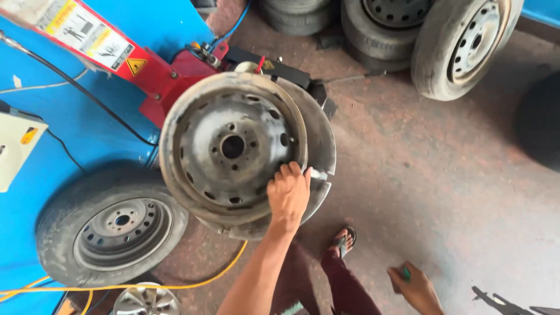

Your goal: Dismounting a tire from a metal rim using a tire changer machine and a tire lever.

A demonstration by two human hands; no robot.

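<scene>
A bare, rusty grey steel wheel rim [230, 146] lies on the round table of a red tyre machine [163, 81]. My left hand [289, 195] reaches up from the bottom of the view and grips the rim's lower right edge, fingers curled over the lip. A small white piece [318, 174] sticks out just right of those fingers. My right hand [415, 286] hangs low at the bottom right, away from the rim, closed around a small green object [405, 274]. My foot in a sandal [345, 239] stands on the floor below the rim.
A mounted tyre [111, 224] leans against the blue wall [87, 128] at lower left. More tyres and wheels [461, 46] stand along the top. A yellow hose [175, 283] crosses the floor, with a silver alloy wheel [146, 300] below it. A dark tool [496, 300] lies at bottom right.
</scene>
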